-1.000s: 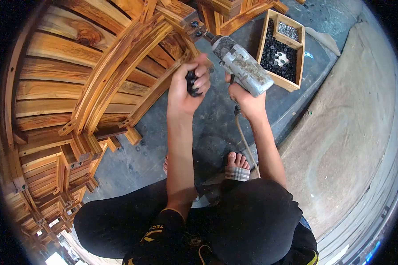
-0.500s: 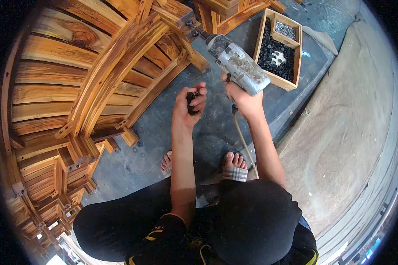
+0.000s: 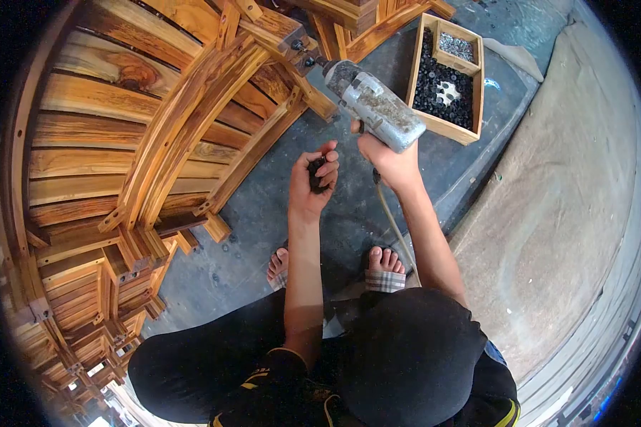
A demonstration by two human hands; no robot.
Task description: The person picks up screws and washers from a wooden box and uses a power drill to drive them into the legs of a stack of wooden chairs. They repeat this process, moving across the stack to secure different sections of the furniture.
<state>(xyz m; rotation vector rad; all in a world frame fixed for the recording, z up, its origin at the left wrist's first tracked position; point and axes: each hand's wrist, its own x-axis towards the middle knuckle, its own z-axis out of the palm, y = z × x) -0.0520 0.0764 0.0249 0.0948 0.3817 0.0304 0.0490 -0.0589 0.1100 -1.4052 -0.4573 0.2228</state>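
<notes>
My right hand [image 3: 394,160] grips a worn silver air impact driver [image 3: 381,107] by its handle. Its nose points up and left, at the end of a wooden leg [image 3: 281,32] of the overturned slatted furniture [image 3: 96,132]. A small black round foot [image 3: 297,44] sits on that leg end, and another dark piece is at the driver's tip. Curled fingers of my left hand [image 3: 310,181] hold several small black pieces [image 3: 318,174], partly hidden in the palm; they look like the same kind of feet.
A wooden box [image 3: 445,132] to the right of the driver holds black pieces [image 3: 434,78] and, in a small compartment, silver screws [image 3: 456,47]. An air hose [image 3: 392,220] runs down past my right foot [image 3: 386,267]. More wooden furniture [image 3: 78,285] stands at left; a tan sheet [image 3: 548,192] lies at right.
The driver's nose has come closer to the wooden leg, with less of its bit showing. My left hand keeps the black pieces; the whole view has shifted slightly.
</notes>
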